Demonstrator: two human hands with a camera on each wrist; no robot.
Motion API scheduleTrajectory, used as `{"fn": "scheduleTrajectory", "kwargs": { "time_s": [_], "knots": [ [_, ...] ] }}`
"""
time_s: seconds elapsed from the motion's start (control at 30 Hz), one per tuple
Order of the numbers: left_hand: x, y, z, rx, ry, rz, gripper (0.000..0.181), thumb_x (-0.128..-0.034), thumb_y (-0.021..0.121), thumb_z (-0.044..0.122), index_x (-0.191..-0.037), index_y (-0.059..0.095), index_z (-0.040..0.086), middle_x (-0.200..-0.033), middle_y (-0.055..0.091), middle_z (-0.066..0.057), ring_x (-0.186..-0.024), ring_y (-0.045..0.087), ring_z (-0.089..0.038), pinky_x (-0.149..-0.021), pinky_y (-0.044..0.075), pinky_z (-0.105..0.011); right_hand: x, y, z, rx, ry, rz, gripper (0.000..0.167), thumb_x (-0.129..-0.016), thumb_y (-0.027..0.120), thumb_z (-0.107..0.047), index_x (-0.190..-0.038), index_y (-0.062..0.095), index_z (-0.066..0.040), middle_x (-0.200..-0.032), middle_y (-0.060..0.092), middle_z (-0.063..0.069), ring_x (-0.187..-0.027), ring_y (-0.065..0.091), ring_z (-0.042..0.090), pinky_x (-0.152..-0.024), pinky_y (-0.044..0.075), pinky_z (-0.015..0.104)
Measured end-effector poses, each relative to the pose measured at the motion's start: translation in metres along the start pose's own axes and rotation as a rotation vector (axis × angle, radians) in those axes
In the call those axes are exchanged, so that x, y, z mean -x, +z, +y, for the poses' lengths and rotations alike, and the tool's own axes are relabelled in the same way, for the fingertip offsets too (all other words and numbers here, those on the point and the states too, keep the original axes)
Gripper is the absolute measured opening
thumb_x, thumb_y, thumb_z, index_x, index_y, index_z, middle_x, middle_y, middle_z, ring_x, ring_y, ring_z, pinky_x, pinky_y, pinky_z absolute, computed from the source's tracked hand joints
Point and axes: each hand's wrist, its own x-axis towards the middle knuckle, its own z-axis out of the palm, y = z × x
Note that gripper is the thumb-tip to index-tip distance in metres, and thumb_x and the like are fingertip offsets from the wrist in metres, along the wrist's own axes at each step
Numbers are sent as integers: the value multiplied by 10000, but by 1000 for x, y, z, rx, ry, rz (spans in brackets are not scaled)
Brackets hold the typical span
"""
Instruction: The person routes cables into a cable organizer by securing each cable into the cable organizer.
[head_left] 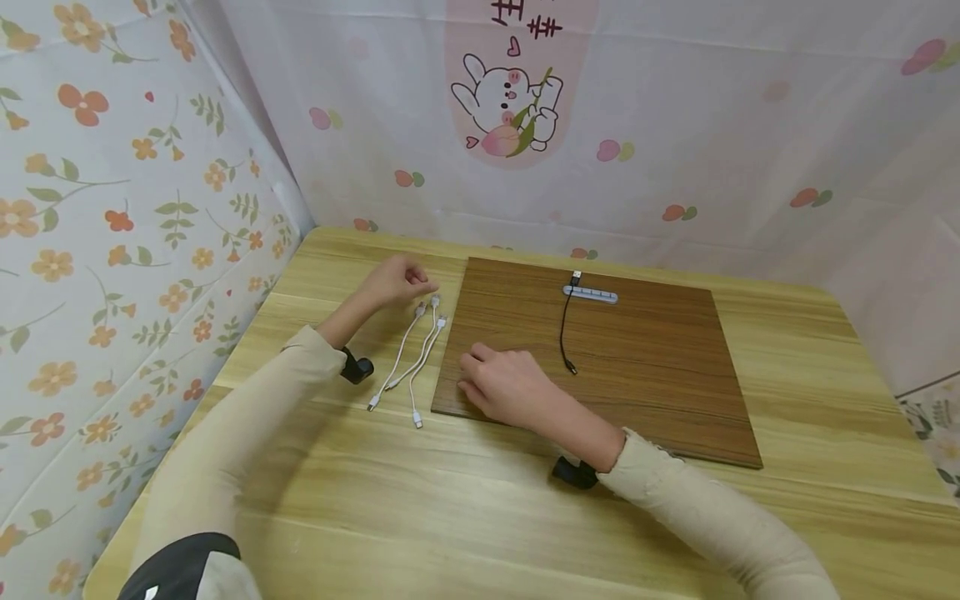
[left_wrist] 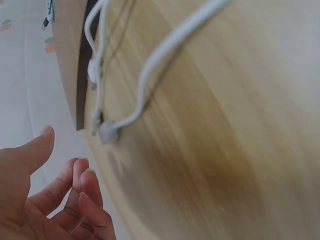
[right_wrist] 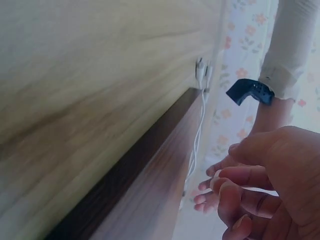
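Several short white USB cables [head_left: 407, 343] lie loosely side by side on the table, left of a dark brown board. My left hand [head_left: 397, 282] hovers by their far plugs, thumb apart from loosely bent fingers, holding nothing. In the left wrist view, a white plug [left_wrist: 109, 132] lies near that hand [left_wrist: 65, 200]. My right hand [head_left: 510, 385] is over the board's near left part, fingers loosely curled and empty, also in the right wrist view [right_wrist: 270, 185]. A short black USB cable [head_left: 562, 329] sits on the board, its USB-plug end at a light blue slotted cable clip [head_left: 592, 294].
The brown board [head_left: 660, 367] covers the middle and right of the light wooden table [head_left: 420, 508]. A patterned cloth [head_left: 360, 125] hangs behind the table, and a floral one [head_left: 112, 275] at the left. Black wrist cameras [head_left: 576, 472] are strapped to both wrists.
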Motion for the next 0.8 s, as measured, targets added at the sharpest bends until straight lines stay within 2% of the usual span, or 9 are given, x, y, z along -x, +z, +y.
{"fn": "scheduleTrajectory", "kwargs": {
  "time_s": [0.27, 0.37, 0.5, 0.67, 0.8],
  "knots": [
    [9, -6, -8, -46, -25, -29, 295, -963, 737, 263, -980, 688, -27, -907, 668, -124, -803, 583, -247, -757, 475, -387, -10, 3, -15, -9, -14, -28, 167, -1001, 677, -271, -948, 633, -119, -896, 570, 3, -538, 475, 105, -428, 396, 278],
    [10, -7, -13, -65, 1, -42, 278, -956, 745, 233, -976, 696, -40, -888, 674, -120, -798, 593, -247, -768, 480, -387, -14, 5, -20, -11, -14, -38, 161, -1000, 677, -275, -936, 629, -136, -895, 563, -13, -548, 479, 98, -439, 398, 273],
    [11, -9, -16, -45, 33, -79, 241, -941, 761, 174, -990, 694, -51, -893, 687, -123, -837, 635, -257, -803, 501, -398, -19, 9, -29, -4, -34, -53, 160, -1002, 670, -280, -922, 627, -149, -857, 541, -24, -554, 474, 92, -438, 393, 262],
    [10, -10, -18, -21, 41, -136, 237, -929, 780, 145, -1029, 686, -49, -941, 689, -132, -916, 651, -286, -867, 508, -420, -27, 13, -41, 5, -65, -62, 182, -1004, 664, -304, -922, 623, -147, -854, 542, -24, -572, 510, 111, -449, 415, 291],
    [7, -7, -20, -26, 48, -161, 224, -910, 797, 119, -1008, 682, -47, -912, 676, -115, -906, 634, -283, -863, 497, -408, -31, 15, -48, 16, -80, -61, 186, -1006, 655, -320, -925, 628, -155, -855, 543, -33, -579, 530, 115, -462, 425, 302]
  ]
}}
